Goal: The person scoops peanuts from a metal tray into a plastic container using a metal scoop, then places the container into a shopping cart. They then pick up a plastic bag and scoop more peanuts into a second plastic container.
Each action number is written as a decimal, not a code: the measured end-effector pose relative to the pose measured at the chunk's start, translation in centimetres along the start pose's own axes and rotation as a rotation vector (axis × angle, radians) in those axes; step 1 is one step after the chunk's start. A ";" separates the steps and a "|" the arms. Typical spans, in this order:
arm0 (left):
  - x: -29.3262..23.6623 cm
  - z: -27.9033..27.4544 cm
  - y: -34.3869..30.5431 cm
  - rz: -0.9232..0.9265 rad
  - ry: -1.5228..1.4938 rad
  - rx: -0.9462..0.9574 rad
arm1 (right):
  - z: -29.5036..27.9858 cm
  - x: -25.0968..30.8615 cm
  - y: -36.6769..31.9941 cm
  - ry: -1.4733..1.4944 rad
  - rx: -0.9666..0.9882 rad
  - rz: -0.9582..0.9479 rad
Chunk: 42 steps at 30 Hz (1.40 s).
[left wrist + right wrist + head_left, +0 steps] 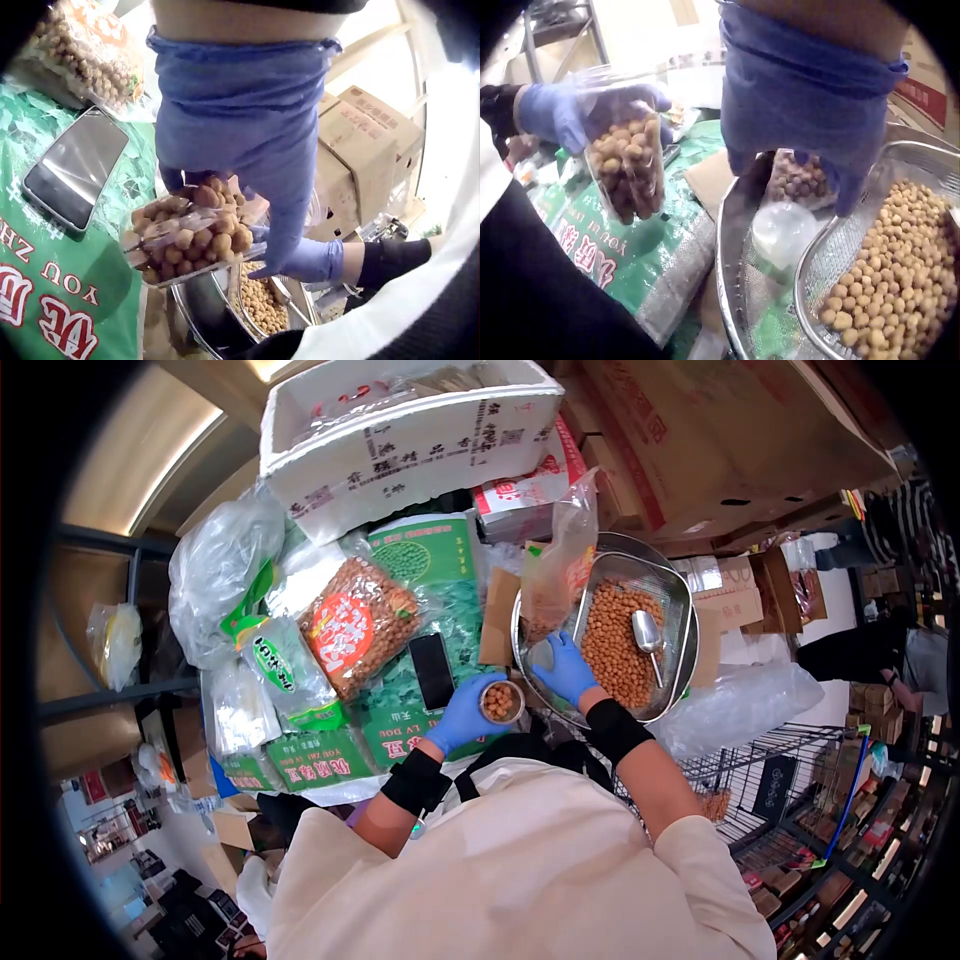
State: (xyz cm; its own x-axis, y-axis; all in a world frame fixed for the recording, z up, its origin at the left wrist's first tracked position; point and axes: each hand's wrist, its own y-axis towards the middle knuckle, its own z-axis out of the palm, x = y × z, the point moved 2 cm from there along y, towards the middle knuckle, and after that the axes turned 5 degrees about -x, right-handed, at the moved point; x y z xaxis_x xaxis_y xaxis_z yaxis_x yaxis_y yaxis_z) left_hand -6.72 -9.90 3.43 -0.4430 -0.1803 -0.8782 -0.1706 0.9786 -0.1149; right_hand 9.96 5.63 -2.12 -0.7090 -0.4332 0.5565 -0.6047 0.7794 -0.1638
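Observation:
My left hand (468,716), in a blue glove, grips a clear plastic jar (626,169) part-filled with round tan-brown nuts (191,240). The jar tilts in the left wrist view. My right hand (566,669), also gloved in blue, reaches down over the left part of a large metal basin (731,262), fingers spread and pointing down. Right by its fingertips is a round translucent lid (784,234). A clear bag of nuts (801,180) lies behind those fingers, partly hidden. Beside the hand, a mesh strainer (804,279) holds many loose nuts (620,645) and a metal scoop (647,632).
A phone (432,671) lies on green printed sacks (400,735) left of the basin. Beyond it sits a full bag of nuts (360,625). A white foam box (420,455) stands at the back, large cartons (720,440) at back right. A wire cart (760,770) is at right.

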 end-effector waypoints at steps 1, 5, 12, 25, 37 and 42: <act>0.0 0.2 0.0 -0.036 -0.006 0.006 | -0.4 -0.9 -0.3 -0.004 -0.008 0.012; 0.1 0.8 0.4 0.000 0.016 0.004 | -4.3 -5.9 -2.7 0.010 -0.219 0.217; -2.2 1.4 0.5 -0.098 -0.048 -0.021 | -8.3 -15.7 -5.0 -0.089 -0.485 0.449; -5.0 1.9 1.2 -0.131 0.044 0.029 | -6.0 -20.6 -2.9 0.348 -0.282 0.634; -5.1 1.6 1.8 -0.131 0.081 0.027 | -10.7 -21.1 3.0 -0.194 -0.437 0.446; -4.6 1.2 1.6 -0.140 0.131 0.034 | -9.5 -20.9 3.5 -0.411 -0.352 0.492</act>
State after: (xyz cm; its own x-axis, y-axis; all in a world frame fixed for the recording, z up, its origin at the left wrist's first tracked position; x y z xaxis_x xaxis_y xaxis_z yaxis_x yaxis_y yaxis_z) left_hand -3.93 -7.41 6.72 -0.5286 -0.3237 -0.7848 -0.2094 0.9456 -0.2490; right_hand 26.16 21.74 -6.57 -0.9894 -0.0763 0.1237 -0.0777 0.9970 -0.0062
